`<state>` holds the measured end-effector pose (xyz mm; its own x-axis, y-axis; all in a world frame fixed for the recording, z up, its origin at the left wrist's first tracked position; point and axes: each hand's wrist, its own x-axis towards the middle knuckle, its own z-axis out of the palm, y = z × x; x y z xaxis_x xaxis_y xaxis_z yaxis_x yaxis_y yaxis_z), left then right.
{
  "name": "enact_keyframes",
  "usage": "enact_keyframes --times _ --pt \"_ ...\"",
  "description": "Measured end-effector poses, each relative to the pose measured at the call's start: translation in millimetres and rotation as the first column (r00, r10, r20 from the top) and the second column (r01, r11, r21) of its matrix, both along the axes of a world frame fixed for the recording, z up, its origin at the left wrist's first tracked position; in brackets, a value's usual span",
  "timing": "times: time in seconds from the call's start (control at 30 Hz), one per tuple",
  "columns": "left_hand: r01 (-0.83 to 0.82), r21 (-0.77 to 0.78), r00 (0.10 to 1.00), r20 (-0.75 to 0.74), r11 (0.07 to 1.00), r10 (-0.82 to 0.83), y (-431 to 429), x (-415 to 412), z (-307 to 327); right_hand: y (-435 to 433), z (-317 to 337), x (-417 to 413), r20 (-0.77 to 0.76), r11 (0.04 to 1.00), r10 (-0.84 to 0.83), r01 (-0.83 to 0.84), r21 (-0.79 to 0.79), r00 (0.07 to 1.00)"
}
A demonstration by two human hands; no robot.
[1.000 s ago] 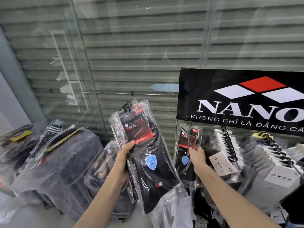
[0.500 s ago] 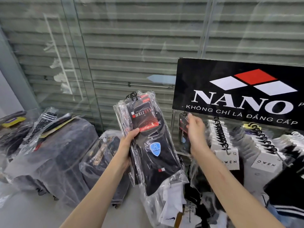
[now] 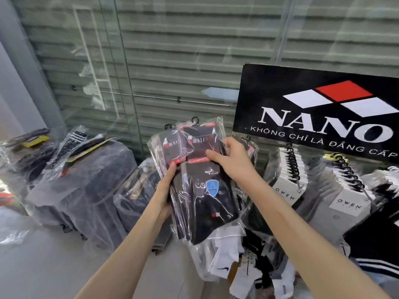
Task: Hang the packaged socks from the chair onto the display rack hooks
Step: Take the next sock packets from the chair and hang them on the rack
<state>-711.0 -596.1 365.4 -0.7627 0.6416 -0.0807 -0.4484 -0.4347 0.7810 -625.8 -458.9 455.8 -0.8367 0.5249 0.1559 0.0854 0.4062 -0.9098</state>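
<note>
My left hand (image 3: 165, 190) grips a stack of black packaged socks (image 3: 183, 186) in clear plastic, held upright left of the display rack (image 3: 319, 108). My right hand (image 3: 228, 160) pinches the front pack of socks (image 3: 207, 190) near its red label, thumb on the front and fingers behind. That pack has a small black hanger hook (image 3: 195, 119) at its top. On the rack's leftmost hook, behind my right hand, hangs another black sock pack (image 3: 251, 147). Rows of grey sock packs with white labels (image 3: 287, 193) hang further right.
Plastic-covered chairs (image 3: 86, 186) piled with more sock packs stand at the left by a glass wall (image 3: 121, 83). Loose white and black sock packs (image 3: 228, 262) hang or lie below the rack. The black sign reads NANO.
My right hand has left the pack at the rack's left hook and come back left to the stack, now pinching its front pack. The stack in my left hand has shifted a little.
</note>
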Motion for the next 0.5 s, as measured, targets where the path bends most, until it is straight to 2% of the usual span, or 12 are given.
enact_keyframes --times 0.1,0.23,0.4,0.5 --pt "0.013 0.021 1.000 -0.006 1.000 -0.013 -8 0 -3 5 -14 8 -0.047 0.976 0.087 -0.095 -0.195 0.995" --pt "-0.100 0.012 0.995 0.021 0.995 0.099 -21 -8 -3 15 -55 32 -0.182 0.900 0.090 -0.158 -0.406 0.979" --pt "-0.186 0.026 0.983 0.015 0.982 0.185 -33 -18 0 32 -108 59 -0.195 0.846 0.257 -0.318 -0.428 0.946" --pt "-0.190 0.025 0.982 0.010 0.981 0.190 -35 -19 1 44 -133 61 -0.153 0.861 0.121 -0.181 -0.476 0.981"
